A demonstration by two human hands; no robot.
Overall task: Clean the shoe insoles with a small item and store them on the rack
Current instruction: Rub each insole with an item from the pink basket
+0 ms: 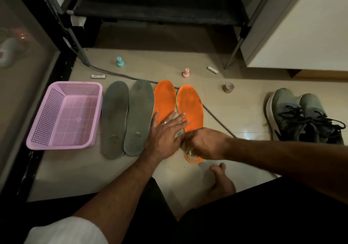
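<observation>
the dark rack (150,10) fills the top of the view, its lower shelf bare where it shows. on the pale tiled floor (131,168) below it, a pair of grey-green laced shoes (301,115) stands at the right, well apart from the rest, and a pink perforated basket (66,113) sits at the left with nothing in it.

between them four insoles lie side by side, toes pointing toward the rack: two grey insoles (128,119) just beside the basket, then two orange insoles (190,108) touching each other along their inner edges.

the left hand (165,132) lies flat with fingers spread, pressing across both orange insoles (a ring shows on one finger). the right hand (205,144) is closed around a small pale cloth (185,149), bunched against the heel end of the right-hand orange insole, right next to the left hand's thumb side. a bare foot (222,179) rests on the floor just below it.

a grey cable (216,117) runs under the orange insoles' toes and off toward the right. smaller things lie near the rack's feet: a roll of tape (228,88), a teal knob-shaped piece (120,62), a pink one (186,73), and two batteries (98,76), one at each side.
</observation>
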